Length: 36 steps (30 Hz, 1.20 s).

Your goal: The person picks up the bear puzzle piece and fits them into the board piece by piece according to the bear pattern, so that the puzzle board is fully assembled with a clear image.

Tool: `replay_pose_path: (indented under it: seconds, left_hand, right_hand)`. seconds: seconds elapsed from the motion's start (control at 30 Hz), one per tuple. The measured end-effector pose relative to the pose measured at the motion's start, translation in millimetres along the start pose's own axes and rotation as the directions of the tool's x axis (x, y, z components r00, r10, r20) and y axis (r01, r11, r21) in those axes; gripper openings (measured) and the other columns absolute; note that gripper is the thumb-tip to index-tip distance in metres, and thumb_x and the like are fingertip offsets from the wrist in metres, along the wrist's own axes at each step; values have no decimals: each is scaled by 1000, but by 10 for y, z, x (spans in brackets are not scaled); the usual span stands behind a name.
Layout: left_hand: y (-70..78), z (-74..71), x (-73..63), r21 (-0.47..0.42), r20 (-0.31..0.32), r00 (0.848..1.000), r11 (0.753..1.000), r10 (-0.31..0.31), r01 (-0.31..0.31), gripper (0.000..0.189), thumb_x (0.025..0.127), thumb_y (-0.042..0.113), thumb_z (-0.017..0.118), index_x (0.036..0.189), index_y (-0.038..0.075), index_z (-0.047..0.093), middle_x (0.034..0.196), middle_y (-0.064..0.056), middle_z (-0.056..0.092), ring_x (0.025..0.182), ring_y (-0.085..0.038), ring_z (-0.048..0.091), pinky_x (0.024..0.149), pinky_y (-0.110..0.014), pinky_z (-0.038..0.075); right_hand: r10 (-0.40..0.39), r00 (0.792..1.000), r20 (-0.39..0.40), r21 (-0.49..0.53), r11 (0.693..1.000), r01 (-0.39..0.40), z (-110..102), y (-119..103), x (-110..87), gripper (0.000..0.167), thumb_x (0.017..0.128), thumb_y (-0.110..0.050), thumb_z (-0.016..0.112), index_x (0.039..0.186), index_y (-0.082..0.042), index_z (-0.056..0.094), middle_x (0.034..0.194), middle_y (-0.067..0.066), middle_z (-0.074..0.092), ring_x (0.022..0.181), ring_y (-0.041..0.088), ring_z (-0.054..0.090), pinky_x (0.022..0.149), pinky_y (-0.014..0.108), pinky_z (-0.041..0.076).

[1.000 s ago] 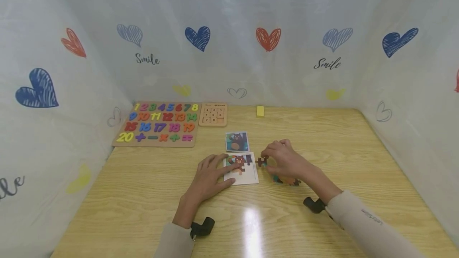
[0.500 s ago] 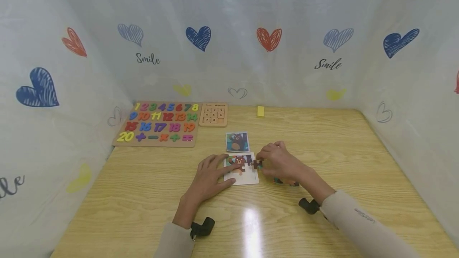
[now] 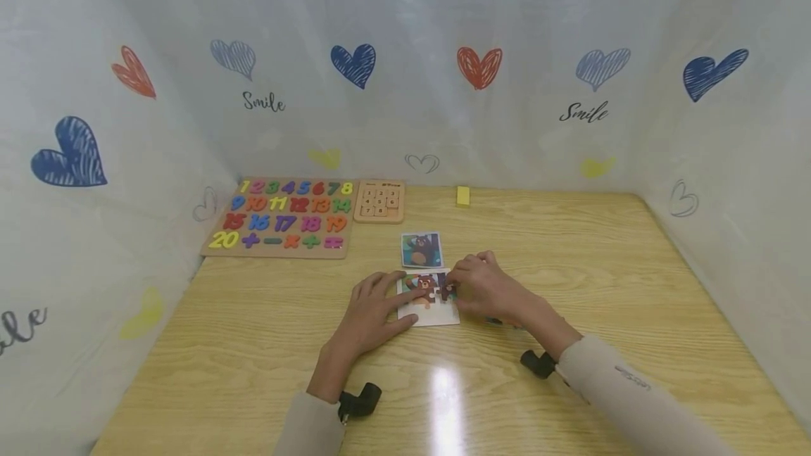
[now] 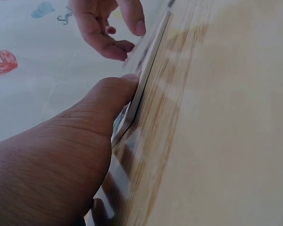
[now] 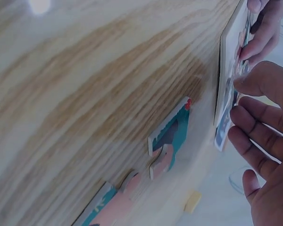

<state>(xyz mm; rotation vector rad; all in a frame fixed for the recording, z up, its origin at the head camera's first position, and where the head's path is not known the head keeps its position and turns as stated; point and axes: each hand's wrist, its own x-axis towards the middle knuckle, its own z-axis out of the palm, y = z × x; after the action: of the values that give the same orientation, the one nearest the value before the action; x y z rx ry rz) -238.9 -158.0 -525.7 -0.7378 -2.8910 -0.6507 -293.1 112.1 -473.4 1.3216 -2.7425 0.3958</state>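
Note:
A white puzzle board [image 3: 437,316] lies on the table, its upper part filled with pieces that form a brown bear. My left hand [image 3: 374,312] rests on the board's left side with fingers spread, the index finger over the bear. At the board's right side my right hand [image 3: 484,288] pinches a dark brown jigsaw piece [image 3: 448,292] between thumb and fingers, overlapping the bear picture's right edge. In the right wrist view, loose jigsaw pieces [image 5: 175,136] in teal and peach lie on the table below the right hand; the head view shows them mostly hidden under it.
Behind the board lies a bear picture card [image 3: 422,250]. Further back are a coloured number board [image 3: 285,250], a small wooden number slide puzzle [image 3: 379,203] and a yellow block [image 3: 463,196]. A curtain [image 3: 405,111] printed with hearts surrounds the table [image 3: 570,245].
My right hand has moved left, bringing the dark jigsaw piece from beside the board onto its right side. My left hand has stayed in place on the board.

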Motion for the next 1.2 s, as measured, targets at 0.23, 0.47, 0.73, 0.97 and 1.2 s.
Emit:
replay_pose_path:
  seconds: [0.23,0.47,0.73,0.97,1.2]
  left_hand:
    - [4,-5,8,4,9,1000,1000,-4,4,47,97,55,56,142,40,57,157,-3,36,142,-35,28,111,-62,23]
    - [20,30,23,5,22,1000,1000,-21,21,48,97,56,55,143,41,55,157,0,35,142,-33,27,112,-61,22]
    - [-2,1,10,15,8,1000,1000,-22,21,47,97,55,58,142,40,57,156,-3,37,142,-35,28,111,-61,23]
    - [7,51,13,12,21,999,1000,-25,25,47,97,53,58,142,42,55,157,0,35,142,-34,28,111,-61,23]
    - [114,99,56,78,-10,999,996,-31,31,49,101,54,47,147,38,50,156,3,37,142,-33,29,111,-60,21]
  right_hand:
    - [46,998,48,-38,998,-44,70,-50,81,26,78,-17,72,104,-16,74,101,-4,68,100,19,58,96,52,34]
    - [-12,999,43,-100,995,16,67,-59,56,32,84,-15,72,116,-17,77,105,0,67,98,21,59,90,50,37]
    - [-43,999,31,-123,991,47,108,-186,92,19,87,-14,72,104,-14,81,103,-2,65,101,21,57,89,51,40]
    - [66,997,48,-56,996,-63,45,-122,-57,25,91,-13,67,114,-15,76,115,0,68,112,23,58,92,54,37]
    - [73,993,-92,37,997,-70,-96,39,-390,22,87,-8,75,109,-7,75,110,5,69,105,26,60,89,55,35]
